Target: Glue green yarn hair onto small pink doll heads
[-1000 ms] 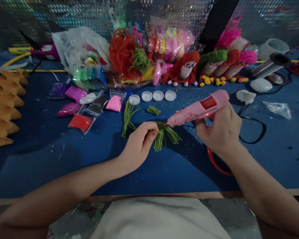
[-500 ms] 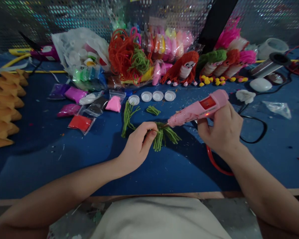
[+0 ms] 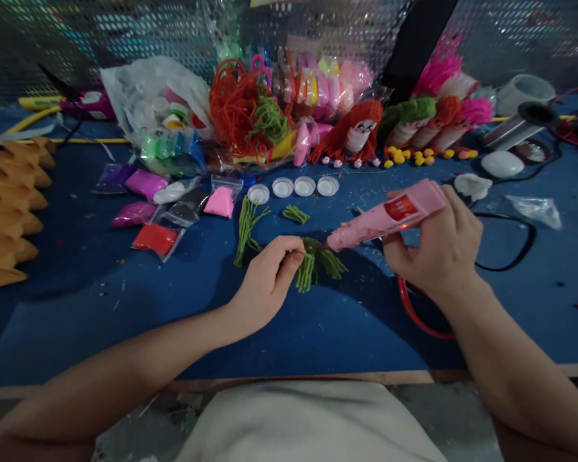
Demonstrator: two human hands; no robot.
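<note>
My left hand (image 3: 268, 276) is closed, thumb and forefinger pinching a bundle of green yarn (image 3: 331, 262) that fans out over the table. In my right hand (image 3: 443, 247) is a pink hot glue gun (image 3: 383, 220) with a glowing red light. Its nozzle points left and down at the top of the yarn; whether it touches I cannot tell. Beyond the left hand lie a longer bunch of green yarn (image 3: 246, 232) and a short bundle of green strands (image 3: 295, 213). Several white round caps (image 3: 304, 186) stand in a row behind them.
Small bags of coloured clay (image 3: 155, 237) lie to the left, beside an orange egg-crate tray (image 3: 9, 212). Yarn-haired dolls (image 3: 361, 131) and a tangle of orange yarn (image 3: 234, 106) line the back. A red cable ring (image 3: 417, 317) rests under my right wrist.
My right hand has shifted a little to the right with the glue gun, which has rolled slightly. The left hand holds the yarn in the same place.
</note>
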